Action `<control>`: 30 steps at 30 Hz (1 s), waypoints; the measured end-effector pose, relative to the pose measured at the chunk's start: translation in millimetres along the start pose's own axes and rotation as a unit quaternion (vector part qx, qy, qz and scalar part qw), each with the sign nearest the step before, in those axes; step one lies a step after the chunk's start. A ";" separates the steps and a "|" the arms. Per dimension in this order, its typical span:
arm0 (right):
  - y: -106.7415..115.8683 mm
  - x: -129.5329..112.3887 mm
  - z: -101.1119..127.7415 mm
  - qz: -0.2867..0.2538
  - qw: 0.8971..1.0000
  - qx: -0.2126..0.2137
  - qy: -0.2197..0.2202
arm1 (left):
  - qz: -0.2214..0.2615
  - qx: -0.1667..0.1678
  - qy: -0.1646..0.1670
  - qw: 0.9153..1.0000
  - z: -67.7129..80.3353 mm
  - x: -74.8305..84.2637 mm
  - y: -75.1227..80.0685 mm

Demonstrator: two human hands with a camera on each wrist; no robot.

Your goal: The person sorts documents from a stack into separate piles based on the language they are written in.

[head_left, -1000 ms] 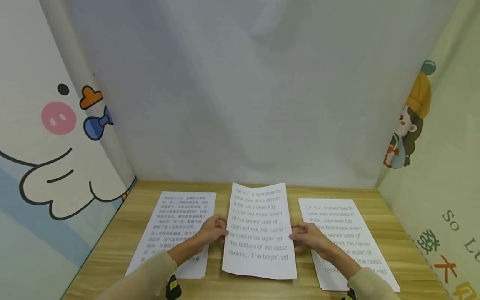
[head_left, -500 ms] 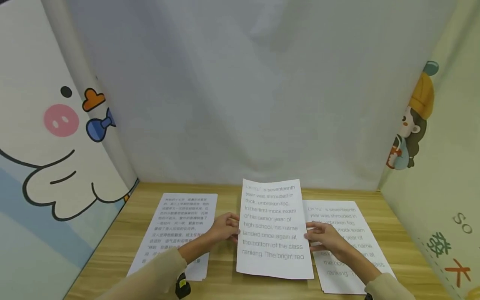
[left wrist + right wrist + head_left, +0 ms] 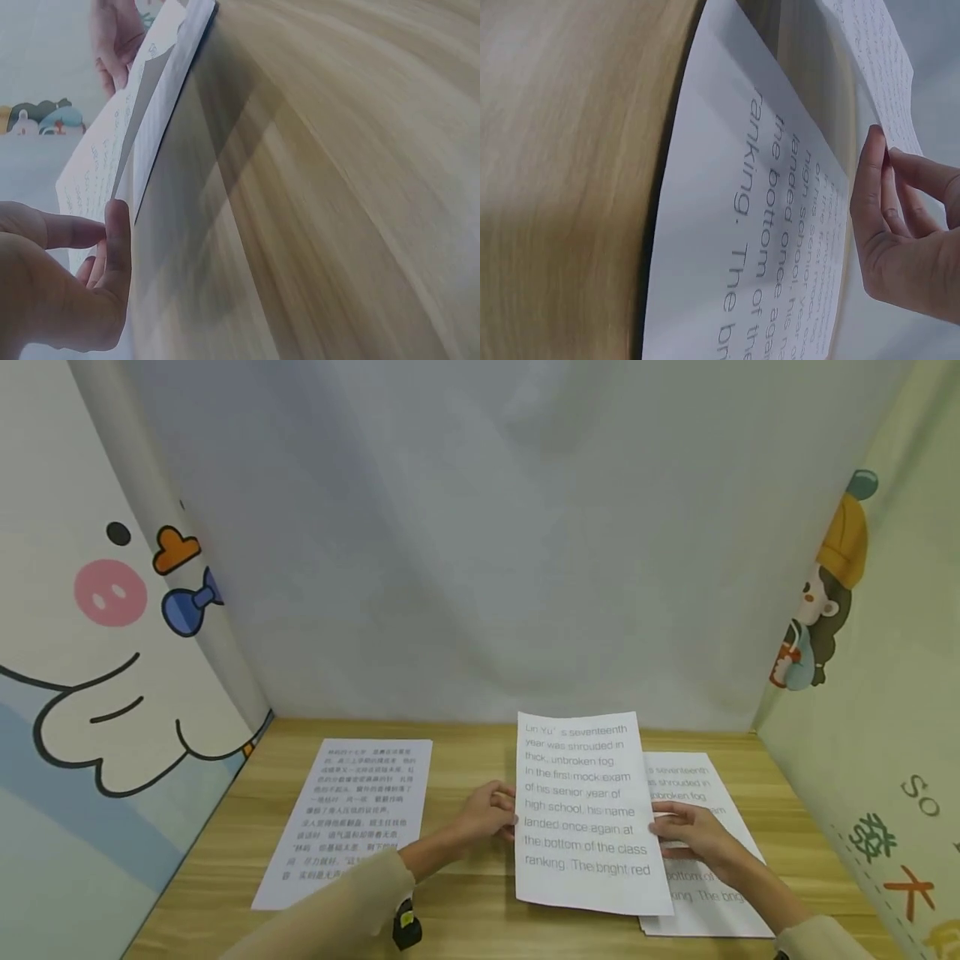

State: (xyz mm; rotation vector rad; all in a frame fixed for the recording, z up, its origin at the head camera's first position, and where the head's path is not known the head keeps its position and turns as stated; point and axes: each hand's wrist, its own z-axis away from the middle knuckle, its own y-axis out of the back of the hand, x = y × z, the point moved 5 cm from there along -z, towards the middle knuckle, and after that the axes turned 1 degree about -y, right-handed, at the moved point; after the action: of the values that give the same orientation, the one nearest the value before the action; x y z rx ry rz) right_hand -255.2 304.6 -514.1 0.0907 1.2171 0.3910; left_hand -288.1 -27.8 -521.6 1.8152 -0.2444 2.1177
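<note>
Between my two hands a printed sheet of paper [image 3: 581, 814] with large English text is held up off the table. My left hand [image 3: 487, 814] pinches its left edge between thumb and fingers. On the opposite edge my right hand [image 3: 693, 835] pinches it the same way. The sheet overlaps a stack of English-text paper [image 3: 712, 910] on the right of the table. In the right wrist view the held sheet [image 3: 881, 67] is raised above that stack [image 3: 727, 225], with a gap of table showing between them. The left wrist view shows the sheet [image 3: 105, 150] tilted and slightly bowed.
A stack of paper with Chinese text [image 3: 352, 818] lies at the left of the wooden table [image 3: 457, 918]. A pale curtain-like backdrop [image 3: 480, 568] closes off the back. Printed side walls stand left [image 3: 82, 710] and right [image 3: 862, 718].
Both hands have carried the held sheet to the right, from mid-table to partly over the right stack. The grips on its two edges stay the same.
</note>
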 end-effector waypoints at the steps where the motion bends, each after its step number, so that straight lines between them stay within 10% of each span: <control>1: 5.1 2.5 1.9 -0.003 1.000 0.001 -0.002 | 0.005 -0.002 -0.002 1.000 -1.3 0.4 -5.0; 30: 125.0 48.6 43.7 -0.040 0.997 0.053 -0.045 | 0.079 -0.012 0.009 0.997 -36.0 13.0 -150.9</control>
State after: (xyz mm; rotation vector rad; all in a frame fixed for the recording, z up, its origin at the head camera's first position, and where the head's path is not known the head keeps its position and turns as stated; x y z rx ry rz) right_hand -231.2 443.5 -507.9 0.1478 1.1483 0.2499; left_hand -268.2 126.5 -528.3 1.8157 -0.4194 2.2256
